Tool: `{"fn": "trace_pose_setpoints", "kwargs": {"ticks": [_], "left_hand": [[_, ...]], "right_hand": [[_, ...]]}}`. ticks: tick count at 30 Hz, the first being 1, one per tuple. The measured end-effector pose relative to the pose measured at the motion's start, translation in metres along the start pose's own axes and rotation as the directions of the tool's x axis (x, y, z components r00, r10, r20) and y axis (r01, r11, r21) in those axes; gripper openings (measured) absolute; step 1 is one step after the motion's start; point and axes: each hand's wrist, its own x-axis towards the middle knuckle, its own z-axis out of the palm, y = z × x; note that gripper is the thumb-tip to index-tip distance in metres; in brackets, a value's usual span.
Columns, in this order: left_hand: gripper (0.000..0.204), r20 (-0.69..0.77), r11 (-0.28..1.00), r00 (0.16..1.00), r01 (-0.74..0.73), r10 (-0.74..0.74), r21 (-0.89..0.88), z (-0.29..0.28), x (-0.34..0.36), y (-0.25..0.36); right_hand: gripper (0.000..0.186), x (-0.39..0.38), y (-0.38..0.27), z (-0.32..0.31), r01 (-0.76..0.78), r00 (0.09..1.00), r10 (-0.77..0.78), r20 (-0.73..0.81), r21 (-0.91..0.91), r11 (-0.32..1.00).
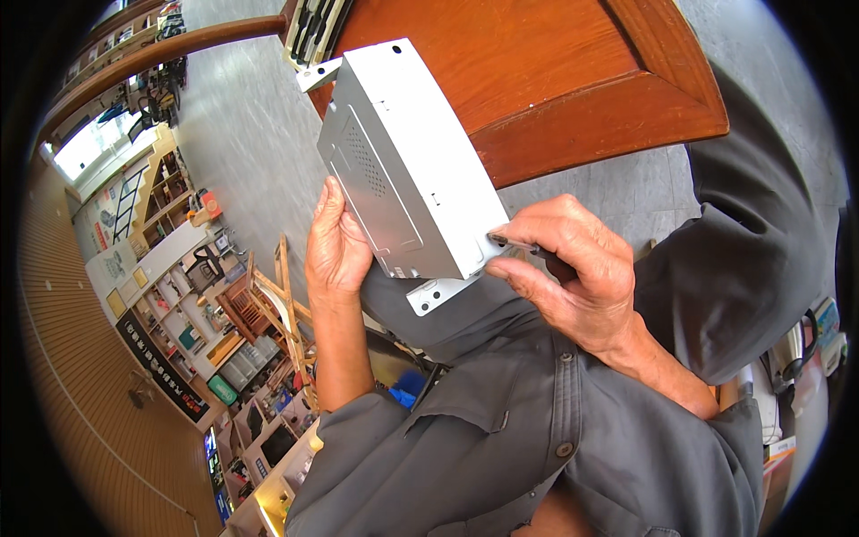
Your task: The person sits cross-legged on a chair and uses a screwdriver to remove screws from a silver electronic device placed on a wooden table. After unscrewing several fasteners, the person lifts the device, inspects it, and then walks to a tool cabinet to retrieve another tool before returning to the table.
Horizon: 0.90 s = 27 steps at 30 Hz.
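Observation:
A silver metal device case (438,152) is tilted in front of me, with a grey face of small vent holes turned to the left. Mounting brackets with holes stick out at both ends; the near bracket (437,296) points toward my lap. My left hand (335,243) grips the case along its left side, thumb on the grey face and the other fingers mostly hidden. In my right hand (582,268) is a screwdriver (522,244), a slim shaft with a dark handle. Its tip meets the white face near the lower right corner, where my fingertips are also close.
A reddish-brown wooden table (573,107) stands beyond the case. At its far left edge is a rack of dark tools (315,31). Crowded shelves (179,309) and a wooden folding frame (284,295) fill the left side. My grey-trousered leg (743,242) is at right.

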Motion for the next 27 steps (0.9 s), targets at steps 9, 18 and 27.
{"fn": "trace_pose_setpoints", "kwargs": {"ticks": [9, 18, 27], "left_hand": [[0.020, -0.074, 0.998, 0.997, -0.028, 0.031, 0.051, 0.030, 0.001, -0.006], [0.011, 0.007, 0.979, 0.993, -0.119, 0.119, 0.164, 0.025, 0.014, -0.007], [0.009, 0.088, 0.976, 0.984, -0.169, 0.158, 0.139, 0.020, 0.032, -0.002]], "right_hand": [[0.028, 0.007, 0.010, -0.010, -0.065, 0.983, 0.050, -0.177, -0.077, 0.995], [0.023, 0.011, 0.016, -0.021, -0.100, 0.984, 0.063, -0.166, -0.223, 0.970], [0.008, 0.052, -0.016, -0.045, 0.075, 0.995, -0.023, 0.093, -0.610, 0.789]]}}
